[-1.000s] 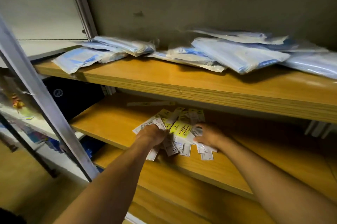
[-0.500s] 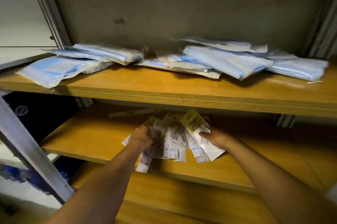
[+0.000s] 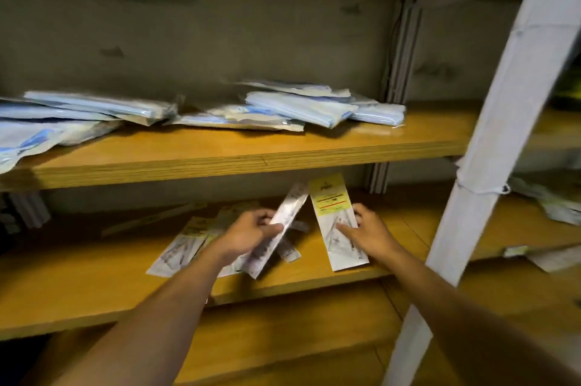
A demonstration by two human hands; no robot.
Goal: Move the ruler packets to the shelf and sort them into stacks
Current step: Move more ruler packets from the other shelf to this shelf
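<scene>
Head view, left hand [image 3: 248, 236] fingers clamped on tilted ruler packet [image 3: 276, 233], right hand [image 3: 366, 230] fingers spread flat on yellow-labelled packet [image 3: 333, 212]

We see soft blue and white plastic bags [image 3: 301, 104] lying in loose piles on the upper wooden board [image 3: 220, 153]. More blue bags [image 3: 78, 109] sit on the left part of that board. Behind them stands a dull grey wall [image 3: 188, 40] with dark marks. A pale metal post [image 3: 490, 146] leans across the right side. Past the post, some crinkly wrappers [image 3: 553, 203] lie on another wooden board, too blurry to tell apart.
</scene>
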